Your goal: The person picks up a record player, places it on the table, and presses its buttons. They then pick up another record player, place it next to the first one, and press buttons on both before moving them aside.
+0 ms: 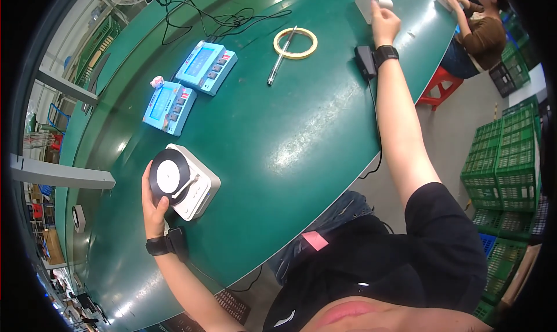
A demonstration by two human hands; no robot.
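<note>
Two players: one white record-player box (194,184) sits on the green belt (290,140) near its front edge; a second white box (371,0) lies far off to the right.
Left hand (152,201): curled round the near player's left edge, thumb by the black disc (169,175) on top.
Right hand (385,23): arm stretched out, fingers closed on the far box.
Progress: seemingly mid-way; near player is held in place, far box only just grasped.
Containers: green crates (502,152) stacked right of the belt; contents cannot be told.
Behind the player: two blue meters (188,88), tape ring (295,43), pen (281,58).
</note>
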